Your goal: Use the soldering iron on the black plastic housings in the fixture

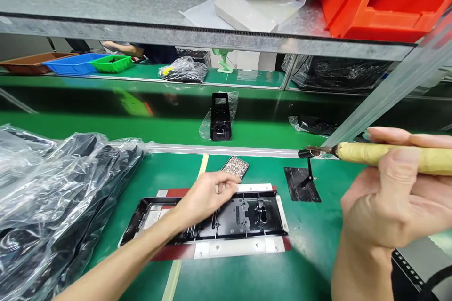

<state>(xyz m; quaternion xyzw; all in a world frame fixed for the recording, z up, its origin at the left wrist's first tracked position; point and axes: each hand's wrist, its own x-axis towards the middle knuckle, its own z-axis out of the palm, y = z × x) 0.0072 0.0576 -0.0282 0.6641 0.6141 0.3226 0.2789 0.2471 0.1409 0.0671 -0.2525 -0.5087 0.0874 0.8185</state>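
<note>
Hands: left point(208, 195) pinching over black tray point(243, 218) | right point(391, 202) gripping tool point(384, 156)

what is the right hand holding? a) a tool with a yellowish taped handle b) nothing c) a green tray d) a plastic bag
a: the right hand grips a tool with a yellowish handle, its metal tip pointing left, while the left hand rests on the black part in the jig on the green table.

Head camera looks forward-down, close over green workbench point(318, 244).
</note>
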